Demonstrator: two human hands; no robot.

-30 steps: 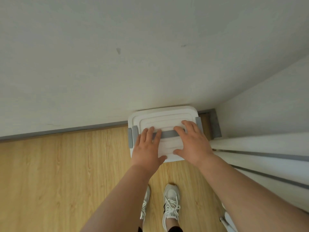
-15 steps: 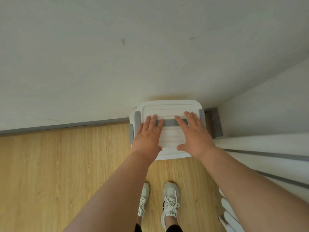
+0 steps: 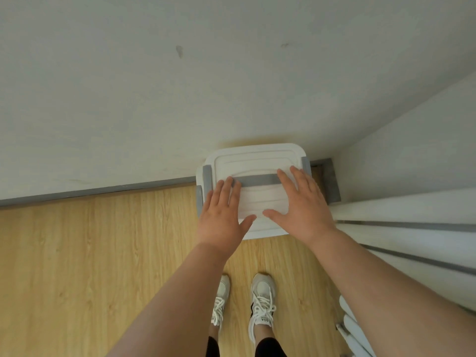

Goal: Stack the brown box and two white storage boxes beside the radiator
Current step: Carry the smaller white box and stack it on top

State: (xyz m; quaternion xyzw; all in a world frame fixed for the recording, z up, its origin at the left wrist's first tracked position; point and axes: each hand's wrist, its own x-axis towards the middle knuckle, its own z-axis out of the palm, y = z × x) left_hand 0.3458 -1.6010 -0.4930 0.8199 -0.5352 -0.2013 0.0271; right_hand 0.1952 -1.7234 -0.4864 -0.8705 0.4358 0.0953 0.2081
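A white storage box (image 3: 257,161) with grey clips and a grey handle strip stands against the wall in the corner. It seems to sit on another box, whose grey clip (image 3: 198,199) shows lower at the left. My left hand (image 3: 222,215) lies flat on the lid's left side, fingers spread. My right hand (image 3: 300,204) lies flat on the lid's right side, fingers spread. Neither hand grips anything. No brown box can be seen.
A white wall with a grey skirting (image 3: 103,191) runs behind the box. The white radiator (image 3: 401,228) runs along the right, with its tubes (image 3: 355,333) at the lower right. Wooden floor (image 3: 103,266) spreads to the left; my shoes (image 3: 261,302) stand below the box.
The box has slid further back against the wall into the corner. My hands have moved apart on the lid, uncovering the grey handle strip.
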